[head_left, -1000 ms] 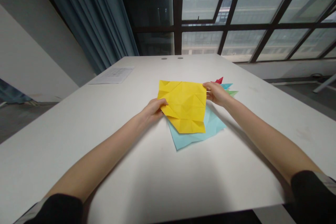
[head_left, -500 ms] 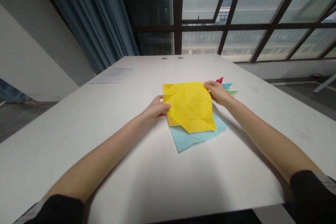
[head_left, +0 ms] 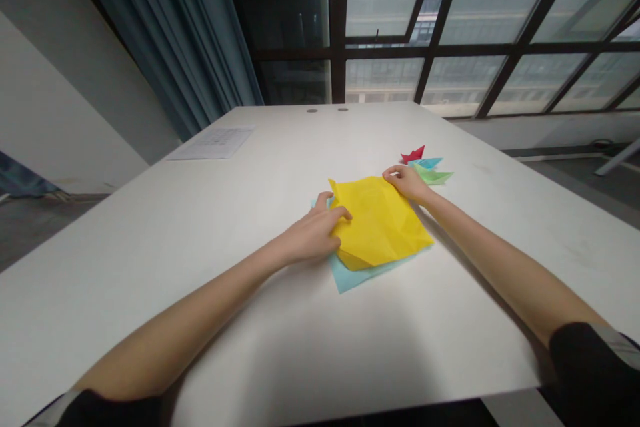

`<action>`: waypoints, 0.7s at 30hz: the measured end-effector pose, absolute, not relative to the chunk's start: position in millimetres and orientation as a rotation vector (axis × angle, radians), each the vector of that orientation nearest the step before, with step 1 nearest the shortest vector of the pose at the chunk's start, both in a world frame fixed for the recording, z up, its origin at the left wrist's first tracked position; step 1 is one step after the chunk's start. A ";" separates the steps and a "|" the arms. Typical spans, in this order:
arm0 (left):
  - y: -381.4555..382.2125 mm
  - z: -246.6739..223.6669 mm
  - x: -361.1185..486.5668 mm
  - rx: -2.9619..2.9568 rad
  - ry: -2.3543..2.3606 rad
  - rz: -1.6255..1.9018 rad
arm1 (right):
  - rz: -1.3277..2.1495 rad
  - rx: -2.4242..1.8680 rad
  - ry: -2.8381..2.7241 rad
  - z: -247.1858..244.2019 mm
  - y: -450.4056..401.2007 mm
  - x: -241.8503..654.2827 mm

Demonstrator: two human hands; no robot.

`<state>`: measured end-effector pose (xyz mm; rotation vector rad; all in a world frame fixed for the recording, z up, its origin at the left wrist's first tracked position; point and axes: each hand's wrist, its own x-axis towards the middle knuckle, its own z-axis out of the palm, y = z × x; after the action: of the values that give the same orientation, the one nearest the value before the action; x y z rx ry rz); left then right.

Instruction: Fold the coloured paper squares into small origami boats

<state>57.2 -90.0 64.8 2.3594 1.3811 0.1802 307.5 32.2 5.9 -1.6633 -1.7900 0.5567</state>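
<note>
Yellow sheet point(head_left: 380, 223) over a blue sheet point(head_left: 353, 278) on the table point(head_left: 300, 353), right hand point(head_left: 407, 183) pinching its far right corner.
Creased paper, likely light, limp, easily torn; edges look best to hold. Left hand point(head_left: 313, 233) is spread over its left edge, grip unclear from here. Folded papers point(head_left: 433, 176) crowd the right hand's far side.

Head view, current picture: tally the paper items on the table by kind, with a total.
Unfolded coloured sheets: 2 (yellow sheet, light blue sheet)
Small folded paper shapes: 3 (red shape, blue shape, green shape)
White printed sheet: 1
Total: 6
</note>
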 end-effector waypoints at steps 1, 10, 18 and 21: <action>-93.7 65.5 58.8 2.420 1.434 0.104 | 0.526 -1.665 -1.837 3.4 32.5 305.9; -110.8 49.2 76.7 2.965 1.087 0.113 | 0.504 -1.584 -2.135 5.7 21.9 291.7; -110.6 41.1 68.9 2.836 0.938 -0.149 | 0.063 -1.547 -2.598 -6.7 21.8 291.9; -107.0 46.5 63.0 2.805 1.040 -0.261 | 0.002 -1.614 -2.561 -13.2 24.3 293.2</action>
<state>63.0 -107.0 46.5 2.8051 1.0399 -0.2606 293.2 24.3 -13.2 -1.6144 -2.5612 0.0023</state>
